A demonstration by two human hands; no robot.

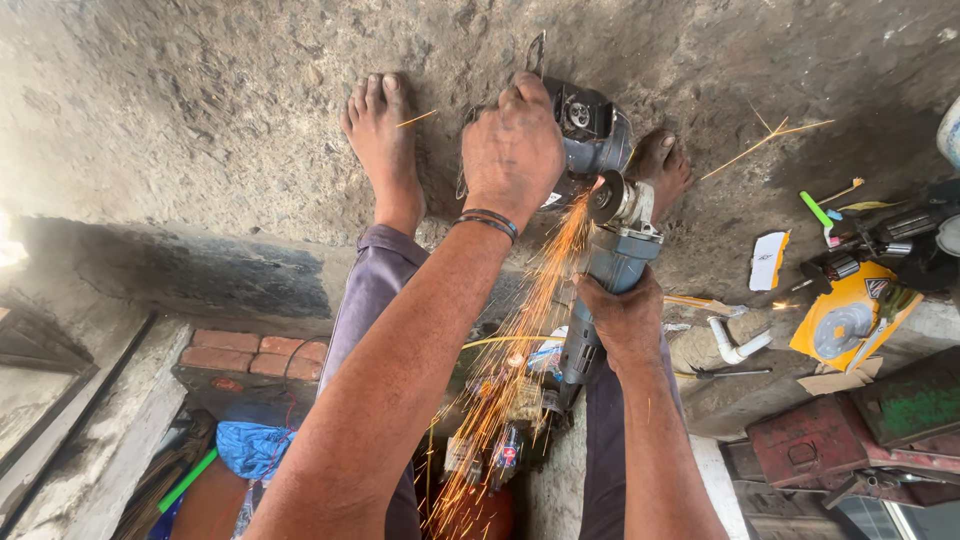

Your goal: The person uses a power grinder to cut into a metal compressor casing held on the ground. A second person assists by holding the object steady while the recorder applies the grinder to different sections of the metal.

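My left hand [512, 150] presses down on a grey motor-like metal part [590, 135] that rests on the rough ground between my bare feet. My right hand [625, 318] grips the grey body of an angle grinder [612, 262]. Its disc [606, 197] touches the part's edge. Orange sparks [510, 340] stream back from the disc toward my legs. My left foot [385, 145] lies flat to the left of the part. My right foot [662, 165] shows behind the grinder, partly hidden.
A yellow pack with a grinding disc [850, 320], a white pipe elbow [738, 345], small hand tools [835, 220] and a rusty red metal box [830, 440] lie at the right. A brick ledge [250, 352] and a blue bag [255, 447] sit at lower left.
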